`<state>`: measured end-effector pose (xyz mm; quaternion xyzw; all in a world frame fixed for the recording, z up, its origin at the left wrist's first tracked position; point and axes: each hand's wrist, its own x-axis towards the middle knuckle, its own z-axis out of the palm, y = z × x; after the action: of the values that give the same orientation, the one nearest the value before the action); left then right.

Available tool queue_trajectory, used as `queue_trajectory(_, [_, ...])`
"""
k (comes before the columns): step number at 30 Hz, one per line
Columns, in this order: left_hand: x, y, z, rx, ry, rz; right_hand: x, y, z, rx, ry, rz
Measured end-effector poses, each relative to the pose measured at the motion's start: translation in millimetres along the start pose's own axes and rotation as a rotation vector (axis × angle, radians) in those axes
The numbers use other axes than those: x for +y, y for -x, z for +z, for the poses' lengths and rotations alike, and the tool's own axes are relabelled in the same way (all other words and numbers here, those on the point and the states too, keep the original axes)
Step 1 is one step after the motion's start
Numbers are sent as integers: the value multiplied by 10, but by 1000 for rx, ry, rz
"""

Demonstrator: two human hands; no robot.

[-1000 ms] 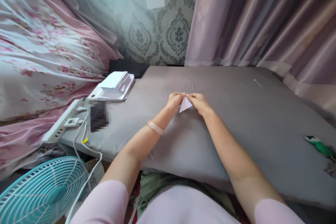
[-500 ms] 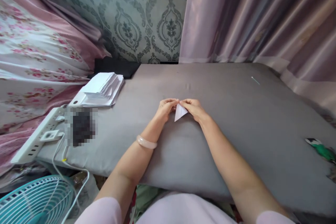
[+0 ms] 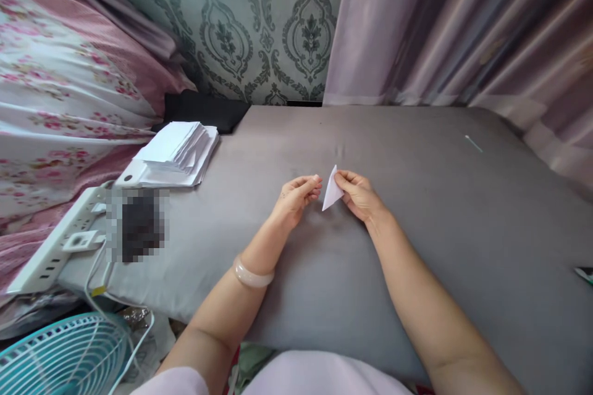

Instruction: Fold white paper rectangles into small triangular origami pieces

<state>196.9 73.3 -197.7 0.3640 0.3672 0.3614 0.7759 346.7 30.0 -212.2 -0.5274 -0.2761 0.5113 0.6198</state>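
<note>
A small white paper folded into a triangle (image 3: 332,189) is pinched in my right hand (image 3: 359,195) just above the grey padded surface (image 3: 417,210). My left hand (image 3: 296,196) hovers a little to the left of the paper, fingers curled together and holding nothing, a pale bangle on its wrist. The two hands are a short gap apart.
A stack of white paper sheets (image 3: 178,148) lies at the left of the grey surface, with a white power strip (image 3: 60,241) and a blurred dark object (image 3: 136,222) beside it. A teal fan (image 3: 60,352) stands lower left. Floral bedding is left, curtains right.
My left hand has let go of the folded paper and drawn slightly left. The right hand alone now holds it, turned more upright. The view shifted a little.
</note>
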Motion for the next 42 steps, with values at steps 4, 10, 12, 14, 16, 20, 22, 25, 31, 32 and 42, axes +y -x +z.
queue_trajectory(4, [-15,48,40,-78,-18,-5,-47,6,-46,-30,-102,9])
queue_trajectory(10, [-16,76,72,-160,11,-50,-65,31,-25,-78,-89,39])
queue_trajectory(12, [-11,79,70,-165,30,-67,-68,34,-22,-90,-103,46])
queue_trajectory(14, [-10,82,70,-176,42,-84,-72,39,-29,-105,-111,48])
queue_trajectory(16, [-11,85,73,-192,53,-96,-78,46,-40,-114,-109,45])
queue_trajectory(20, [-17,71,70,-208,12,-45,-77,41,-50,-89,-47,26])
queue_trajectory(22, [-27,48,55,-168,-74,52,-54,24,-46,-58,-19,7])
queue_trajectory(25, [-57,5,18,-85,-219,193,6,-9,-42,-1,77,-61])
queue_trajectory(31, [-99,-46,-59,-161,-375,151,58,-14,-45,-8,338,-180])
queue_trajectory(32, [-100,-49,-66,-174,-376,144,54,-8,-44,-15,356,-189])
queue_trajectory(42, [-109,-28,-34,52,-650,383,50,38,56,-38,522,-427])
